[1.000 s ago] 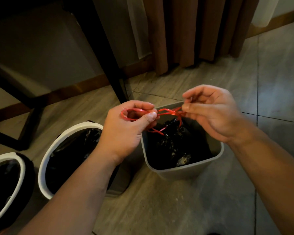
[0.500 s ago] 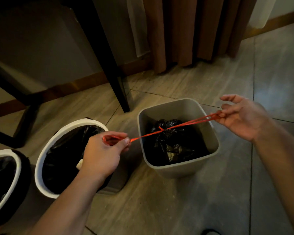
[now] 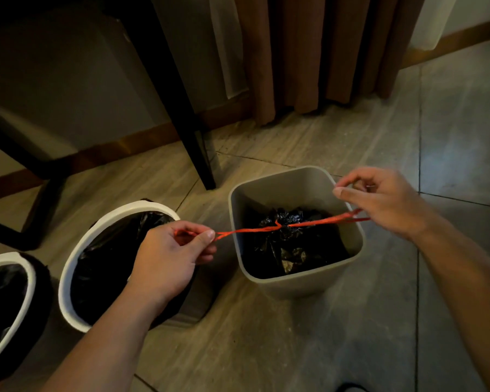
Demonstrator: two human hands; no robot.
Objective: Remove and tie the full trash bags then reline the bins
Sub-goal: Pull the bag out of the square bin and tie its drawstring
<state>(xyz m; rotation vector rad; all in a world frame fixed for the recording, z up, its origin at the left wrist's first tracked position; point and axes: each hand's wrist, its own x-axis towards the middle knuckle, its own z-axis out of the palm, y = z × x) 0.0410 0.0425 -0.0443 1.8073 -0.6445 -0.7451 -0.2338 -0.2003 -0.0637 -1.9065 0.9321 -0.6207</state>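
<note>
place: furnished room | signs: brown curtain (image 3: pixel 294 52), tiled floor (image 3: pixel 294 349), table leg (image 3: pixel 181 114)

A grey tiled floor (image 3: pixel 294 349) with dark grout lines is seen. A slanted black table leg (image 3: pixel 181 108) is planted on it near a wooden baseboard (image 3: pixel 142 142). Brown curtains (image 3: pixel 317 52) are hung down to the floor, flanked by a white sheer curtain (image 3: pixel 227 46).

Both forearms show bare, uncovered right to the picture's edge. The left hand (image 3: pixel 167 261) and the right hand (image 3: pixel 385 202) are bare as well, and the left thumbnail (image 3: pixel 210 235) is cut short and plain.
</note>
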